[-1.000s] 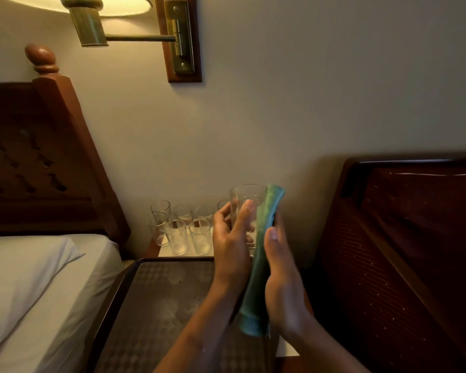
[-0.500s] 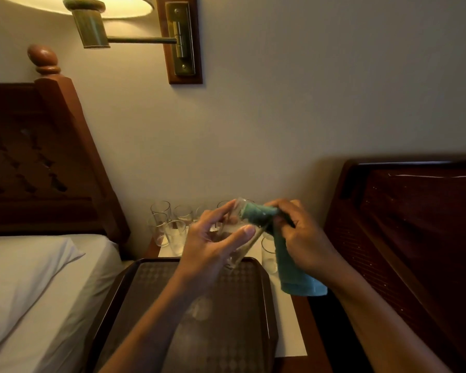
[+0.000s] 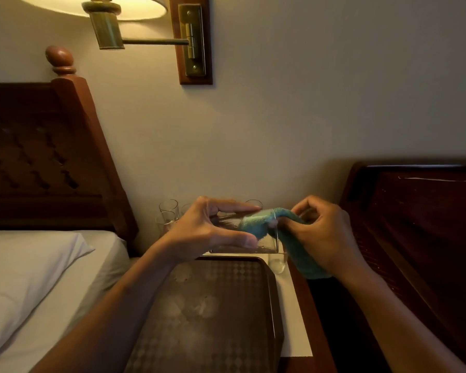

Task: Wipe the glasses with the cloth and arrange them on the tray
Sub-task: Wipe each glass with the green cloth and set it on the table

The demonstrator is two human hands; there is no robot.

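My left hand [image 3: 199,232] grips a clear glass [image 3: 264,244] that lies on its side, mouth to the right, above the far edge of the brown patterned tray [image 3: 226,313]. My right hand [image 3: 326,232] holds a teal cloth [image 3: 299,254], and one end of the cloth is pushed into the glass's mouth. The rest of the cloth hangs down under my right palm. Behind my hands stand several more clear glasses [image 3: 168,214] on the nightstand, partly hidden. One more glass [image 3: 276,262] stands just past the tray's far right corner.
The tray sits on a wooden nightstand [image 3: 304,305] covered with white paper. A bed with a white pillow [image 3: 24,278] and dark headboard [image 3: 46,157] is on the left. Another dark headboard [image 3: 420,238] stands on the right. A wall lamp [image 3: 113,22] hangs above.
The glass has gone from upright to lying on its side. The cloth, first pressed along the outside, is now pushed into the mouth. My hands have moved slightly lower and apart.
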